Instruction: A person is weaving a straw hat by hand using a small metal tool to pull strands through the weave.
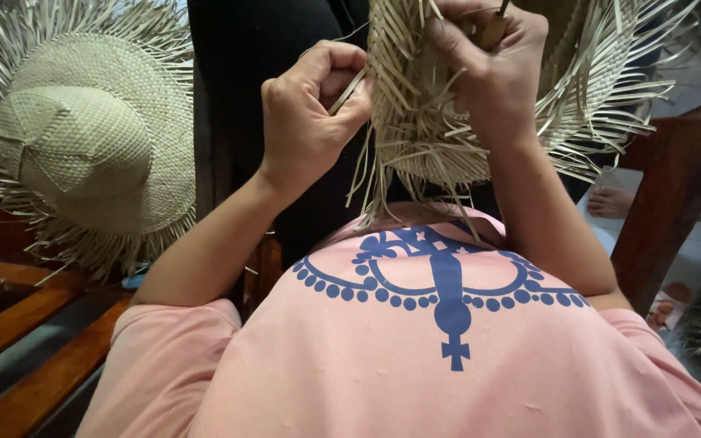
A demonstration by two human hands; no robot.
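1. Straw makes up the unfinished hat (pixel 440 122), held up close in front of the person's chest, its loose strands hanging over the pink shirt (pixel 415 357)
2. Left hand (pixel 310 113) is closed in a fist, pinching one strand (pixel 349 91) at the hat's edge
3. Right hand (pixel 488 65) is clamped on the woven part from above
4. Another straw hat (pixel 83 138), with a fringed brim, rests to the left above a wooden bench (pixel 18 316)

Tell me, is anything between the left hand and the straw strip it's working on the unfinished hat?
Nothing visible stands between them. The left hand already pinches a loose straw strip at the edge of the unfinished woven hat, which the right hand grips from the other side. The finished hat sits off to the left, apart.
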